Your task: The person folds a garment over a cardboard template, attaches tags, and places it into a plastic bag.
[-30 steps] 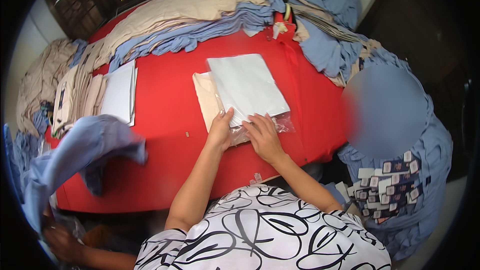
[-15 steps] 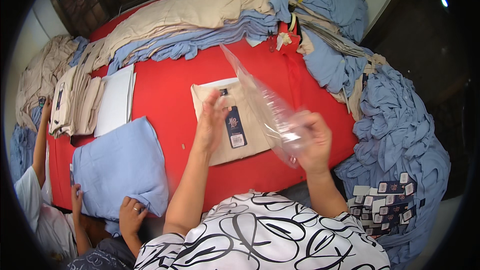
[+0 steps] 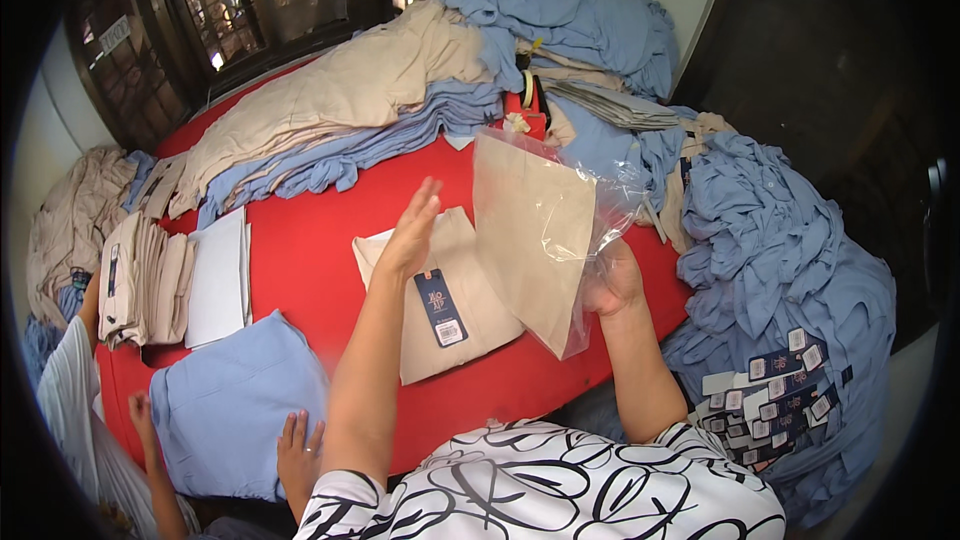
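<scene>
My right hand (image 3: 615,280) grips the side of a clear plastic bag (image 3: 615,210), held upright above the red table. A flat beige area shows within the bag's outline; I cannot tell whether it lies inside or is a reflection. My left hand (image 3: 413,230) is raised with its fingers stretched out, holding nothing, over the left side of a folded beige garment (image 3: 490,315). This garment lies flat on the table, with a dark blue hang tag (image 3: 440,308) on its front. The bag partly covers its right side.
Another person's hand (image 3: 298,455) rests by a folded blue garment (image 3: 240,400) on the left. Behind it are a folded beige stack (image 3: 150,280) and white sheets (image 3: 220,275). Garment piles (image 3: 340,90) line the back; blue cloth (image 3: 790,250) and loose tags (image 3: 770,405) lie right.
The plastic bag has turned from nearly edge-on to broad side showing and risen. My left hand has lifted off the garment's front. The other person's hand has shifted along the blue garment.
</scene>
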### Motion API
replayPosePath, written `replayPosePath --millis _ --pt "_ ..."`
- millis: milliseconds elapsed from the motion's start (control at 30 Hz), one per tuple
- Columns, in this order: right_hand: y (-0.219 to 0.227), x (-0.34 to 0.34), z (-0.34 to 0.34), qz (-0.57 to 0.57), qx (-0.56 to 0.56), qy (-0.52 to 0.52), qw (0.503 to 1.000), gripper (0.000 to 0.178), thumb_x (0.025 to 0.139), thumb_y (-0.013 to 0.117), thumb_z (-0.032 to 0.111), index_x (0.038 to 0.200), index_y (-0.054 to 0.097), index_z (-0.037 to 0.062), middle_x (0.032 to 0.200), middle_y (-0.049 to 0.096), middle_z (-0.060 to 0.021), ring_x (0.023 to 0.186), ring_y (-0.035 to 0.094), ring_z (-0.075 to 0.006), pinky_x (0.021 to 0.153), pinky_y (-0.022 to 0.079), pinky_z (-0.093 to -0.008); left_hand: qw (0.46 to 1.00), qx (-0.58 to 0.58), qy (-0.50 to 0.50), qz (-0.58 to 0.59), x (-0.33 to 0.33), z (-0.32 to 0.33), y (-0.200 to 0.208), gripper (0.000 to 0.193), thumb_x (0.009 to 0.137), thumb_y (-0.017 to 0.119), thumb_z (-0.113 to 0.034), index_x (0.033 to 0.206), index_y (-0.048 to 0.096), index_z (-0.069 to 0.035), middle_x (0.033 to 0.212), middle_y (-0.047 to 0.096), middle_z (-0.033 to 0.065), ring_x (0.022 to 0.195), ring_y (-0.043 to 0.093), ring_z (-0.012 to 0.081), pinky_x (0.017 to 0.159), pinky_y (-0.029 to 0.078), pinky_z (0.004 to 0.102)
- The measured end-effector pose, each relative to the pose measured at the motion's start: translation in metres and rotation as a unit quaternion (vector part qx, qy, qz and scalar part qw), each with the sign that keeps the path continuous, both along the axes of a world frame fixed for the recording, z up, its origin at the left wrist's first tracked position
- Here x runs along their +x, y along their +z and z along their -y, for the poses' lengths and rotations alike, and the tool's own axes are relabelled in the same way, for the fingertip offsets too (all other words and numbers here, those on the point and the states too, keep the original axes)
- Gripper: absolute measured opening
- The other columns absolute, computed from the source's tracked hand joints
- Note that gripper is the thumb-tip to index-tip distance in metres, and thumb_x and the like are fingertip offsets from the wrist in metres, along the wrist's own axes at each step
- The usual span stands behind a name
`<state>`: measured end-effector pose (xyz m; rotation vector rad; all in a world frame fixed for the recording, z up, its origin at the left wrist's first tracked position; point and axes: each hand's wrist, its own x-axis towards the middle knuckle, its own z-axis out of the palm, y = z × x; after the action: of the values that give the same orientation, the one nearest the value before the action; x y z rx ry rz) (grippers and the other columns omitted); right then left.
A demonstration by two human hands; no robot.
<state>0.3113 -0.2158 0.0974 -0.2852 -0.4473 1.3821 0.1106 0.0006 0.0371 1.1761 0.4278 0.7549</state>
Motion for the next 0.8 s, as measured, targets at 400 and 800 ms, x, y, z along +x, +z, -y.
replayPosePath --millis 400,800 --pt "0.005 0.079 0.065 0.131 -0.068 -0.288 0.946 0.017 0.095 0.058 0.015 0.106 0.061 0.0023 0.098 0.067 -0.0087 0.086 0.066 -0.0217 0.078 0.056 -0.038 0.962 0.193 0.18 -0.07 0.066 -0.012 0.054 0.025 0.096 0.062 -0.024 0.079 0.058 -0.006 0.068 0.052 -0.005 0.062 0.041 0.0052 0.055 0.035 0.0235" --pt "-0.056 0.08 0.106 0.191 -0.211 -0.29 0.913 0.008 0.096 0.059 0.011 0.093 0.062 0.004 0.083 0.062 -0.0053 0.078 0.064 -0.0172 0.073 0.057 -0.0349 0.85 0.354 0.275 -0.277 -0.01 -0.02 0.082 0.027 0.09 0.071 -0.021 0.082 0.054 -0.001 0.064 0.054 0.0009 0.058 0.041 0.0061 0.052 0.036 0.0239"
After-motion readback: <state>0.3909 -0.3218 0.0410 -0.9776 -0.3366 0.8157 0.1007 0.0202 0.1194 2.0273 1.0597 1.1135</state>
